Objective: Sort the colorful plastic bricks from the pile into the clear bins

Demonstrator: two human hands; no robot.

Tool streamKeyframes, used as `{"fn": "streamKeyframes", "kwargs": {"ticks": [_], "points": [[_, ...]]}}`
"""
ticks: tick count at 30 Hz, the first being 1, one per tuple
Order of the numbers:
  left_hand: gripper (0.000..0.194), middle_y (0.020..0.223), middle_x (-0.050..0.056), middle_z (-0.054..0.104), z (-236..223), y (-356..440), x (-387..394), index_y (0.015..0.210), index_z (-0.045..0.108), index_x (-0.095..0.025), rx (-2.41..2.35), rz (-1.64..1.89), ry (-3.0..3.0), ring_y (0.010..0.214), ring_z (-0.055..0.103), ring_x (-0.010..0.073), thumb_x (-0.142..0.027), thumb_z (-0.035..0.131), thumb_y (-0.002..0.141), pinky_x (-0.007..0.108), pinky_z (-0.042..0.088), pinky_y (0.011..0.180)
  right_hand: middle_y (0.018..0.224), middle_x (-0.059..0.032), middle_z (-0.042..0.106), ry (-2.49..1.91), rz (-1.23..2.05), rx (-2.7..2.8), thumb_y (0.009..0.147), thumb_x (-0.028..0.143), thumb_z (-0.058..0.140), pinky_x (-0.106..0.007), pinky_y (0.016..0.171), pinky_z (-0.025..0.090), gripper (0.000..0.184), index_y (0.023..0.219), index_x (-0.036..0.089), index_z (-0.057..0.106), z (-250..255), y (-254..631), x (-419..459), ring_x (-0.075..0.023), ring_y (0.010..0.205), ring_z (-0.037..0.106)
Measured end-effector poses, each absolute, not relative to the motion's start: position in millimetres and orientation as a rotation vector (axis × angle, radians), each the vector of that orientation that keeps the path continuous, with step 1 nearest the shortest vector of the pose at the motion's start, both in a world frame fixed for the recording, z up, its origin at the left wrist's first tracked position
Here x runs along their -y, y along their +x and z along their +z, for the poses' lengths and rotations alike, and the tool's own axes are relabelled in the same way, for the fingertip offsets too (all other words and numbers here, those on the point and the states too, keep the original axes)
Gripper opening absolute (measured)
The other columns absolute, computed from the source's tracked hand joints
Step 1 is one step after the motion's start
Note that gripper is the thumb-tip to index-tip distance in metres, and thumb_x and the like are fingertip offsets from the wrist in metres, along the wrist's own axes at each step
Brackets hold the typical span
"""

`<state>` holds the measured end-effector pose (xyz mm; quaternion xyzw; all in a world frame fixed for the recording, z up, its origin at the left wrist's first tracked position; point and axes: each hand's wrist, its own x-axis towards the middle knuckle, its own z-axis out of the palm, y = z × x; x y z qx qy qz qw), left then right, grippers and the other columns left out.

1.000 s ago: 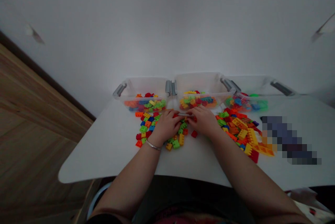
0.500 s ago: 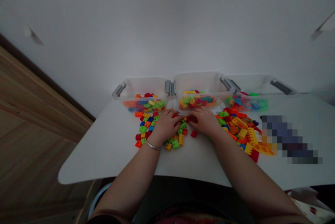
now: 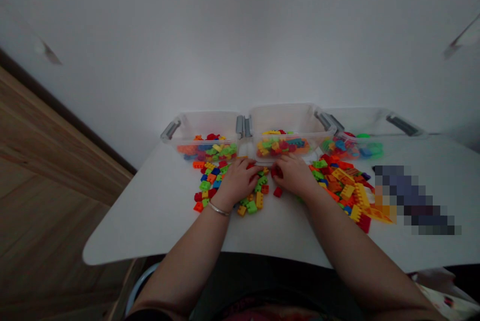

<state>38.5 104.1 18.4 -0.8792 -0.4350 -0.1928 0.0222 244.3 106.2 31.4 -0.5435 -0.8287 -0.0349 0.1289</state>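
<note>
Facing three clear bins (image 3: 288, 121), each holding mixed toy bricks (image 3: 281, 147).

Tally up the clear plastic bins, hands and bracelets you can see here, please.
Clear plastic bins: 3 (left bin, middle bin, right bin)
Hands: 2 (left hand, right hand)
Bracelets: 1 (metal bracelet, on the left wrist)
Total: 6

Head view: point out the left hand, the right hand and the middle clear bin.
left hand (image 3: 238, 181), head view, back of the hand
right hand (image 3: 294, 175), head view, back of the hand
middle clear bin (image 3: 287, 118), head view, its far wall
</note>
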Motion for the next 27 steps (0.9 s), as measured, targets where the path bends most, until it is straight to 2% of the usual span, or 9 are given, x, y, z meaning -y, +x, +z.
{"fn": "streamKeyframes", "kwargs": {"ticks": [7, 13, 16, 21, 27], "points": [[0.034, 0.122, 0.006, 0.060, 20, 39, -103, 0.121, 0.064, -0.028, 1.358, -0.603, -2.741, 0.117, 0.049, 0.0243, -0.023, 0.052, 0.089, 0.044, 0.041, 0.104, 0.085, -0.0070, 0.065, -1.452, 0.028, 2.256, 0.074, 0.024, 0.059, -0.034, 0.081, 0.043, 0.012, 0.084, 0.018, 0.060, 33, 241, -105, -0.0235, 0.088, 0.056], [0.033, 0.121, 0.007, 0.061, 20, 39, -103, 0.120, 0.065, -0.025, 1.369, -0.622, -2.746, 0.117, 0.049, 0.0244, -0.024, 0.053, 0.089, 0.045, 0.042, 0.104, 0.090, -0.0074, 0.065, -1.134, -0.025, 2.007, 0.078, 0.029, 0.058, -0.038, 0.085, 0.045, 0.011, 0.088, 0.023, 0.058, 38, 239, -95, -0.0237, 0.090, 0.058], [0.034, 0.121, 0.007, 0.061, 20, 39, -103, 0.121, 0.064, -0.027, 1.365, -0.627, -2.756, 0.116, 0.049, 0.0244, -0.025, 0.053, 0.089, 0.045, 0.042, 0.103, 0.091, -0.0079, 0.064, -1.157, -0.099, 1.811, 0.079, 0.034, 0.057, -0.042, 0.086, 0.045, 0.014, 0.089, 0.024, 0.057, 42, 240, -92, -0.0252, 0.092, 0.058], [0.033, 0.121, 0.006, 0.061, 20, 38, -104, 0.121, 0.065, -0.025, 1.342, -0.608, -2.748, 0.115, 0.050, 0.0247, -0.024, 0.053, 0.090, 0.044, 0.041, 0.105, 0.093, -0.0082, 0.059, -1.208, -0.164, 1.451, 0.084, 0.036, 0.050, -0.038, 0.079, 0.049, 0.022, 0.100, 0.022, 0.052, 53, 245, -102, -0.0212, 0.084, 0.057], [0.033, 0.123, 0.007, 0.061, 20, 38, -103, 0.121, 0.064, -0.025, 1.323, -0.592, -2.749, 0.114, 0.050, 0.0244, -0.026, 0.051, 0.091, 0.043, 0.042, 0.103, 0.089, -0.0052, 0.061, -1.195, -0.239, 1.426, 0.082, 0.037, 0.055, -0.036, 0.078, 0.048, 0.020, 0.095, 0.022, 0.055, 91, 257, -132, -0.0189, 0.082, 0.056]]}}
